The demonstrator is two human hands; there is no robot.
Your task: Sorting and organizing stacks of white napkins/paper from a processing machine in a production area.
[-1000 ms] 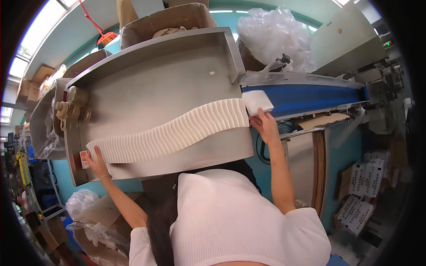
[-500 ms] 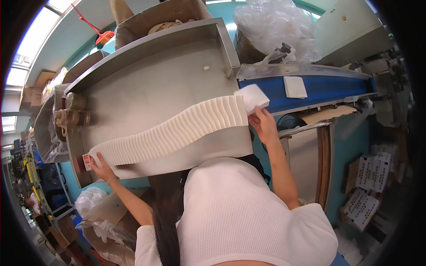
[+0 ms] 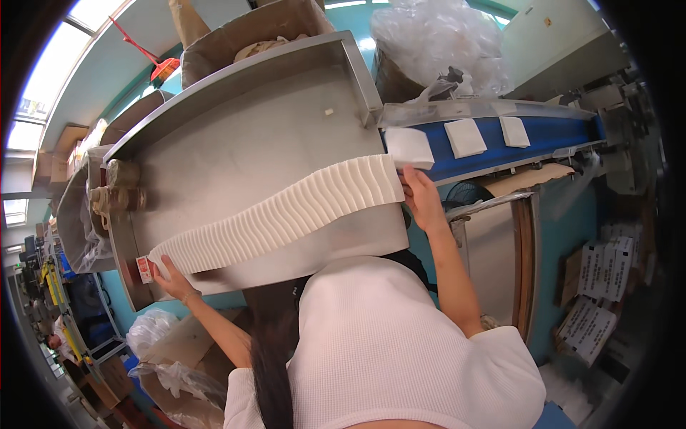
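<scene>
A long wavy row of folded white paper napkins (image 3: 286,214), standing on edge in stacks, runs across the steel table (image 3: 236,136). At its left end my left hand (image 3: 171,280) cups the last stack, thumb against the near side, beside a small red-and-white box (image 3: 145,270). My right hand (image 3: 425,200) is at the other end of the row, fingers apart, fingertips against the end face and by the lower edge of a loose napkin stack (image 3: 409,148). That stack lies flat at the start of the blue conveyor belt (image 3: 493,146), with two more stacks (image 3: 464,138) farther along.
A raised metal rim (image 3: 229,68) bounds the table's far side. Behind it stands a cardboard box (image 3: 246,36); clear plastic bags (image 3: 439,46) bulge beyond the belt. A stone-like block (image 3: 123,174) sits at the table's left edge. A black fan (image 3: 468,194) is below the belt.
The stacks on the belt have travelled right, and another stack now lies at its start. My left hand and the row have shifted slightly right along the table.
</scene>
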